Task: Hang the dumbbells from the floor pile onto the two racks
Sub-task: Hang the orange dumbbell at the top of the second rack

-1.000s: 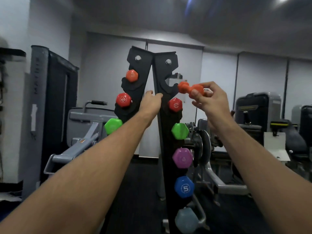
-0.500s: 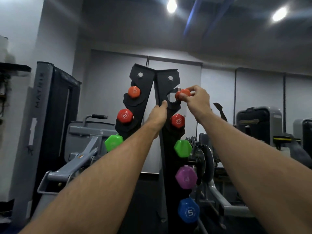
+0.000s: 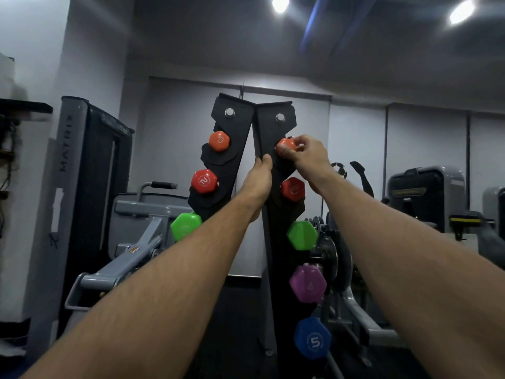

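since a second ago the right hand (image 3: 308, 155) brings the orange dumbbell (image 3: 285, 144) into the right rack (image 3: 276, 127)'s top slot, pinching it; left hand (image 3: 258, 179) grips that rack's edge. nearly hung.

Interior of a gym. Two black upright racks (image 3: 262, 138) carry colour-coded hexagonal dumbbells (image 3: 302, 235), one marked 5 (image 3: 313, 341). Grey weight machines surround them, one frame lettered MATRIX (image 3: 67, 143). A football decal (image 3: 338, 168) marks the rear wall under ceiling spotlights (image 3: 280, 2).
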`<state>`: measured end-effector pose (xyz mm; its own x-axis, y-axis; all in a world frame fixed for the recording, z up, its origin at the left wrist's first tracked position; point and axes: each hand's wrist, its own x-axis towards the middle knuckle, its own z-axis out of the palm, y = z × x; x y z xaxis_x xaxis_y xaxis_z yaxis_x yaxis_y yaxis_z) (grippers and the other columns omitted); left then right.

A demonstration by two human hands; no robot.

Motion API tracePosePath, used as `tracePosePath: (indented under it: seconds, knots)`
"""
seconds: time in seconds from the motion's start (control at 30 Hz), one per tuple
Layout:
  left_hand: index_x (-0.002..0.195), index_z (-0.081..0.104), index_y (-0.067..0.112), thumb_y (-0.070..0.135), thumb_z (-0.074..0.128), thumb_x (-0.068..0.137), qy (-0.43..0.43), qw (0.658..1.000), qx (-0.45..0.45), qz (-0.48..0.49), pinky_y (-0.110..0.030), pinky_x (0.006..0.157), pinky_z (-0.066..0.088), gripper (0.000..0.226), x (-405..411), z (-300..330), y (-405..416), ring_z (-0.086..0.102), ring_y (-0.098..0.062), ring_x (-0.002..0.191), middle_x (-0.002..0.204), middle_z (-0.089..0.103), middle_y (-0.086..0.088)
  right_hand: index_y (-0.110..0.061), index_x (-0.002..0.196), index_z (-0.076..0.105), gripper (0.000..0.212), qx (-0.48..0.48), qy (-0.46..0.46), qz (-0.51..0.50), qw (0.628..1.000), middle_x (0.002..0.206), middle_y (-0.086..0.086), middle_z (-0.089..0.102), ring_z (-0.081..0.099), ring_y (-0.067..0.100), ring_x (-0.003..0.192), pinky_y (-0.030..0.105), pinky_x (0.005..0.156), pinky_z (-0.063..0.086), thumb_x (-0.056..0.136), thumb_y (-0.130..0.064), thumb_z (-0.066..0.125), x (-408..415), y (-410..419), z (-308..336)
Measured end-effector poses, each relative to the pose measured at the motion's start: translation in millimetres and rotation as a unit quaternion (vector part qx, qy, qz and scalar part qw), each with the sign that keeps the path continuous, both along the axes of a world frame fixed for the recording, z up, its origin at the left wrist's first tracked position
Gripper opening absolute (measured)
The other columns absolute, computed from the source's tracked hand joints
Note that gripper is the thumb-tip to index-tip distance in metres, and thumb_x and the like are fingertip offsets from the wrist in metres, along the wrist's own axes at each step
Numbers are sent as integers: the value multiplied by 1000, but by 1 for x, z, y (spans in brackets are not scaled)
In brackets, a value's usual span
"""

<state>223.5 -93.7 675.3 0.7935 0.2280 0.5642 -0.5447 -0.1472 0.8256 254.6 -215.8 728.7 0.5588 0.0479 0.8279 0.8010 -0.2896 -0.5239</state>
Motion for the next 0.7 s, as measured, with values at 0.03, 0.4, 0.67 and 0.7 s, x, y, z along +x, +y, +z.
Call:
tracePosePath:
  seconds: [0.03, 0.4, 0.67, 0.7]
  knots:
    - [158, 35, 33, 58, 27, 103, 0, 1000, 1, -2, -54, 118, 36, 61, 1, 0, 1, 49, -26, 140, 155, 51, -2, -11, 120, 66, 42, -1, -3, -2, 1000, 112, 8, 69, 67, 24, 104, 40, 95, 56, 89, -37, 78, 0, -1, 0]
    - [161, 25, 37, 61, 32, 98, 10, 1000, 0, -11, -58, 119, 33, 68, -2, -3, 0, 41, -25, 147, 162, 42, 2, -12, 122, 61, 41, -71, 20, 45, 996, 119, 10, 67, 65, 23, 110, 38, 99, 53, 91, -33, 77, -4, -13, 2]
    - [161, 25, 41, 67, 32, 89, 17, 1000, 4, -25, -59, 120, 32, 76, -9, -3, 0, 38, -25, 149, 165, 39, 3, -19, 126, 61, 42, -80, -15, -27, 996, 114, 1, 62, 62, 21, 109, 35, 94, 50, 94, -44, 71, -4, -7, 2]
    - [161, 25, 41, 65, 31, 94, 18, 999, 6, -27, -59, 119, 32, 71, -10, -4, -1, 38, -25, 149, 165, 38, 3, -20, 127, 61, 43, -90, -14, -35, 995, 113, 0, 62, 61, 21, 108, 35, 94, 49, 94, -45, 70, -5, -7, 2]
